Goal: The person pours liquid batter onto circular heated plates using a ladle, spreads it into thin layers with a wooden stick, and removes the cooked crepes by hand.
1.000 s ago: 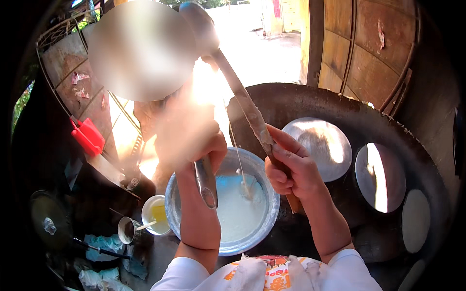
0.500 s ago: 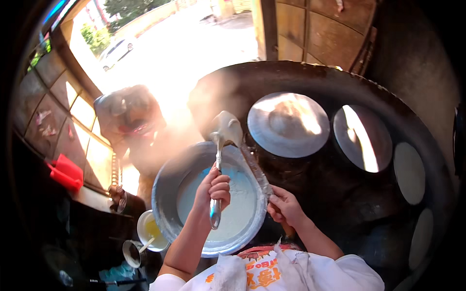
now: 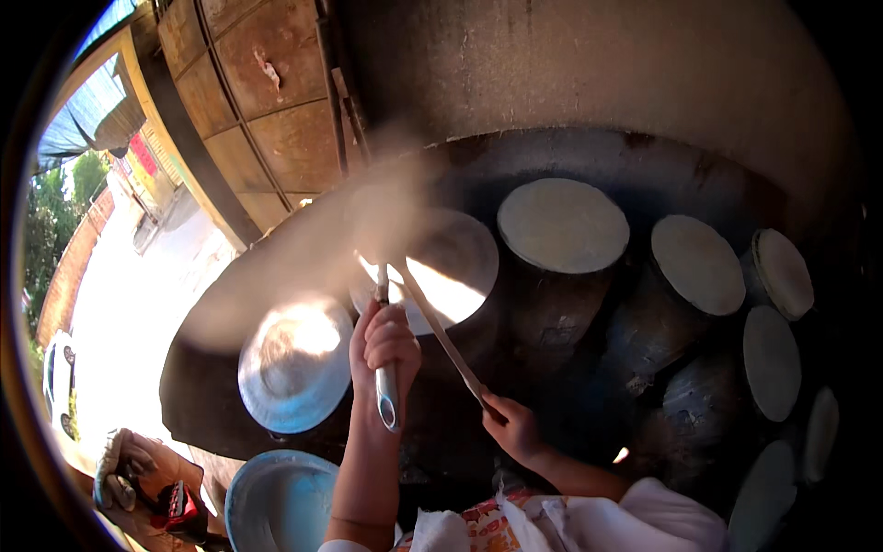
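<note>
My left hand (image 3: 386, 345) is wrapped round the metal handle of a ladle (image 3: 387, 400). The ladle's bowl is lost in steam and blur above the hand. In my right hand (image 3: 513, 431) is the end of a long, flat, pale stick (image 3: 441, 336), slanting up and left to beside the ladle. Both tools are over a round metal pan (image 3: 469, 248), partly sunlit. Another bare-looking round pan (image 3: 294, 391) lies to the left of my left wrist. To the right, a round pan (image 3: 563, 225) has a pale, smooth top, possibly a layer of batter.
A large dark round stove (image 3: 207, 396) fills the middle. Several more pale-topped discs, including one disc (image 3: 697, 265), curve down its right side. A basin (image 3: 241, 492) of pale batter sits lower left, beside a brown bundle (image 3: 138, 460). A tiled panel (image 3: 276, 74) stands behind.
My view has turned right. The ladle, carrying batter over the basin before, is now above a pan with the stick beside it. The stick has left the basin's rim. Both hands keep their holds.
</note>
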The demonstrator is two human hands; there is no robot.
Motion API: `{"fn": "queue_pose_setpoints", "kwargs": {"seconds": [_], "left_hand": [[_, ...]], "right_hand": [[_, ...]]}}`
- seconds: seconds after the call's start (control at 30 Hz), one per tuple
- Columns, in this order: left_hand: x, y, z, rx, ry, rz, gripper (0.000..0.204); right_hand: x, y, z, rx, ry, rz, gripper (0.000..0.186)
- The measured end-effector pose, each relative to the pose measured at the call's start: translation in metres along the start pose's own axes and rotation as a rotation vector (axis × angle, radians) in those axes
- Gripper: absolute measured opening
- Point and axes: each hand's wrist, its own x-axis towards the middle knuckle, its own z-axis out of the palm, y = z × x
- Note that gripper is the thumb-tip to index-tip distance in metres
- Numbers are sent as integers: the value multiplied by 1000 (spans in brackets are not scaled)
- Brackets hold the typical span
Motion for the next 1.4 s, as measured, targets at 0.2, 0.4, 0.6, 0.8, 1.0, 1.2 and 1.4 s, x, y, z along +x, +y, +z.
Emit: {"fn": "queue_pose_setpoints", "kwargs": {"seconds": [0.2, 0.4, 0.6, 0.8, 1.0, 1.2, 1.4], "left_hand": [[89, 52, -83, -82, 456, -75, 34], [116, 111, -119, 511, 653, -92, 25], [165, 168, -140, 907, 776, 91, 28], [167, 194, -130, 1104, 1045, 87, 36], [144, 231, -128, 1758, 903, 100, 46], [105, 266, -132, 1992, 980, 267, 36], [65, 249, -99, 2055, 1167, 224, 43]], "right_hand": [[100, 74, -44, 669, 229, 864, 42], [90, 101, 33, 568, 335, 874, 47], [187, 104, 52, -222, 261, 210, 39], [154, 88, 24, -445, 21, 276, 34], [202, 126, 23, -513, 160, 118, 26], [206, 95, 63, -380, 46, 264, 23], [181, 128, 33, -392, 151, 160, 28]]}}
